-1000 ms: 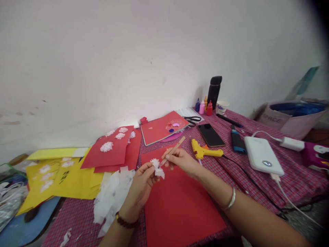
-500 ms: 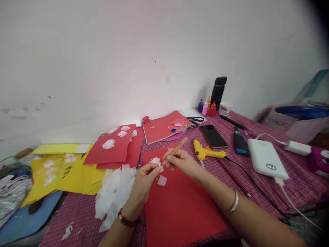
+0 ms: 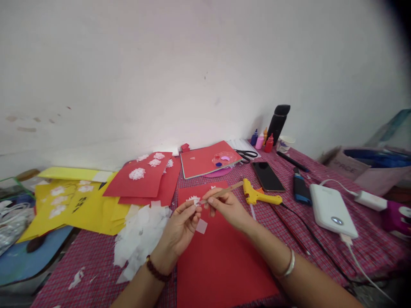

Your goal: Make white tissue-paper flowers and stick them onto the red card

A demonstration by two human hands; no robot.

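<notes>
My right hand (image 3: 226,210) pinches a flat wooden craft stick (image 3: 230,188), its lower tip pointing left toward my left fingertips. Closed in a pinch, my left hand (image 3: 180,226) holds a small bit of white tissue paper (image 3: 198,202) at the stick's tip, partly hidden by the fingers. Both hands are over a large red paper sheet (image 3: 221,265). Just behind the left fingertips is a fringed white paper flower (image 3: 192,198). A loose white tissue square (image 3: 201,226) lies on the sheet below the hands. Left of my left hand is a heap of white tissue pieces (image 3: 139,237).
Red cards with white flowers (image 3: 138,173) overlap yellow paper (image 3: 99,218) at left. Behind the sheet are a red-covered pad (image 3: 201,160) and scissors (image 3: 245,155). To the right are a yellow glue gun (image 3: 260,196) with cord, a phone (image 3: 268,176) and a white power bank (image 3: 332,209).
The white tissue square once near my fingers now lies on the red sheet. The craft stick has tilted flatter, its upper end swinging right and down. The camera view has shifted slightly.
</notes>
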